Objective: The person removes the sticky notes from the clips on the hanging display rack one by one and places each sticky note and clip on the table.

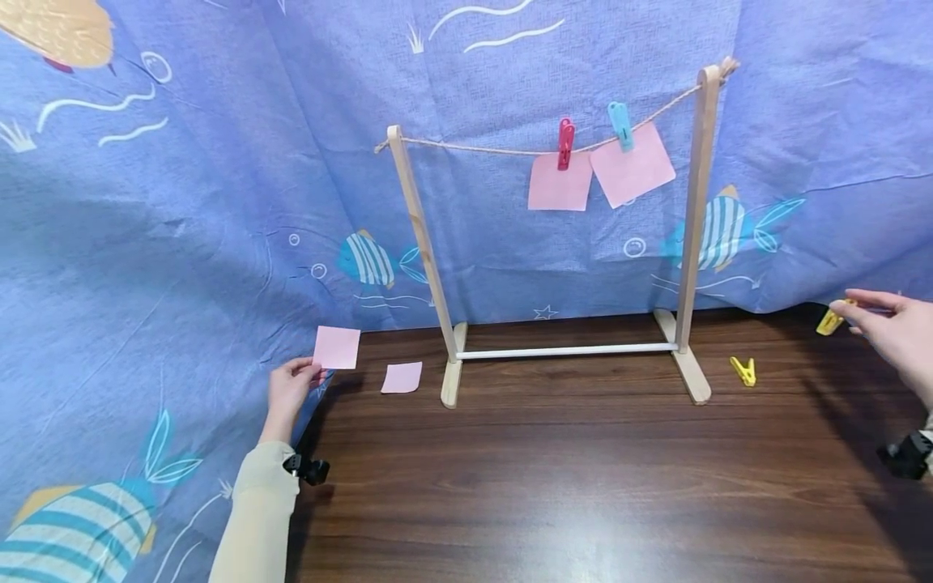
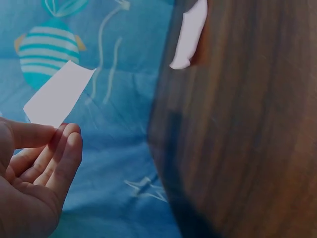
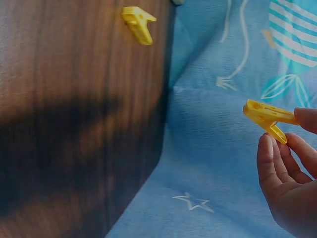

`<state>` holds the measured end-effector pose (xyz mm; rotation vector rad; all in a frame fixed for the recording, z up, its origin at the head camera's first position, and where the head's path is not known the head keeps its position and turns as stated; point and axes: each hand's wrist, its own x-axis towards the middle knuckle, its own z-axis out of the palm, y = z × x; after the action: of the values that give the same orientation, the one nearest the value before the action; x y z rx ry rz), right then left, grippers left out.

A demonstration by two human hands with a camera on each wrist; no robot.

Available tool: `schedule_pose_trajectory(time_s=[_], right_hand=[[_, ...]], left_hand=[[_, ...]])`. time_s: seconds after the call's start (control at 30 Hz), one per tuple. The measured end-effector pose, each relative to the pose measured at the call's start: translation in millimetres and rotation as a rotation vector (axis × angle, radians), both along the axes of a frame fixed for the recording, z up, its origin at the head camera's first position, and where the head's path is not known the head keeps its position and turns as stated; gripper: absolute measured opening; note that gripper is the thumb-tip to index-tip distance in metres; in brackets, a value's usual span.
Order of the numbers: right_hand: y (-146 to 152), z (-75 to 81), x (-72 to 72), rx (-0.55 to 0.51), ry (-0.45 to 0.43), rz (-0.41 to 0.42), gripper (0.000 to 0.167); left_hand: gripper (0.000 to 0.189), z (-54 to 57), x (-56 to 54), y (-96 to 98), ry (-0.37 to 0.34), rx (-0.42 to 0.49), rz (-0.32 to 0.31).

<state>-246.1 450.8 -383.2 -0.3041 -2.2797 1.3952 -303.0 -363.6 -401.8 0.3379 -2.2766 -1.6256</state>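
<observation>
Pink paper shows at the left of the head view: a square note [image 1: 337, 348], pinched near its lower left corner by the left hand [image 1: 291, 385], at the left edge of the table [image 1: 510, 486]. At the right, the right hand [image 1: 892, 328] pinches a yellow clip [image 1: 827, 323]. Between them stands a wooden frame [image 1: 567, 351] with a sagging rope [image 1: 481, 149]; on its right half a red clip [image 1: 564, 146] holds one sheet [image 1: 560, 186] and a blue clip [image 1: 620, 127] a tilted second sheet [image 1: 632, 168]. Probably the note is best raised by that corner to the rope's left half, and the clip squeezed only there. The frame's posts lie between hands and rope, so each arm should pass on the near side. A loose note [image 1: 402, 378] lies left of the frame, a spare clip [image 1: 743, 372] right of it.

From the left wrist, thumb and fingertips meet on the note, leaving most of it free to bend.

From the right wrist, the grip is clamped on the yellow clip, thumb on one leg, fingertips on the other; the legs stand apart, so a firmer squeeze looks needed.
</observation>
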Motion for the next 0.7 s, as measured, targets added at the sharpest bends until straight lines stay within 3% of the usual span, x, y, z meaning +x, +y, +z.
schedule_pose_trajectory(time_s=[0.03,0.13,0.17,0.23,0.3,0.4,0.43,0.47,0.53,0.6,0.7], right_hand=[[4.3,-6.2,-2.7,-0.011,-0.007,-0.017,0.025],[14.6,-20.9,-8.1,0.106,-0.087,-0.047,0.056],[17.7,-25.2,-9.4,0.136,-0.106,-0.056,0.059],[25.2,-35.5,-11.8,0.128,-0.115,-0.08,0.039],[28.2,-39.0,-9.0,0.169,-0.122,-0.039,0.046],[28.9,-41.1,-3.1,0.199,-0.117,0.005,0.012],[26.4,-38.8,0.1,0.251,-0.128,0.017,0.013],[24.6,-37.4,2.5,0.317,-0.143,0.028,0.025],[19.6,-35.9,5.9,0.417,-0.179,0.006,0.026],[15.2,-35.1,8.0,0.505,-0.218,-0.01,0.045],[10.9,-37.5,7.9,0.579,-0.287,-0.016,0.063]], left_hand=[[0.033,-3.2,0.5,-1.6,-0.012,-0.01,0.005],[0.033,-11.8,1.7,-4.5,-0.038,-0.032,0.013],[0.033,-14.5,2.1,-4.7,-0.047,-0.036,0.009],[0.034,-19.7,2.8,-4.3,-0.062,-0.027,-0.008],[0.035,-24.5,4.2,-3.1,-0.081,-0.017,-0.029],[0.036,-31.0,6.7,-2.0,-0.107,-0.015,-0.052],[0.036,-33.0,7.5,-2.1,-0.115,-0.02,-0.056],[0.036,-34.8,8.2,-2.1,-0.126,-0.032,-0.055],[0.036,-38.7,8.7,-3.0,-0.146,-0.047,-0.052],[0.034,-42.7,9.1,-3.7,-0.173,-0.071,-0.048],[0.034,-48.2,9.6,-4.2,-0.205,-0.089,-0.061]])
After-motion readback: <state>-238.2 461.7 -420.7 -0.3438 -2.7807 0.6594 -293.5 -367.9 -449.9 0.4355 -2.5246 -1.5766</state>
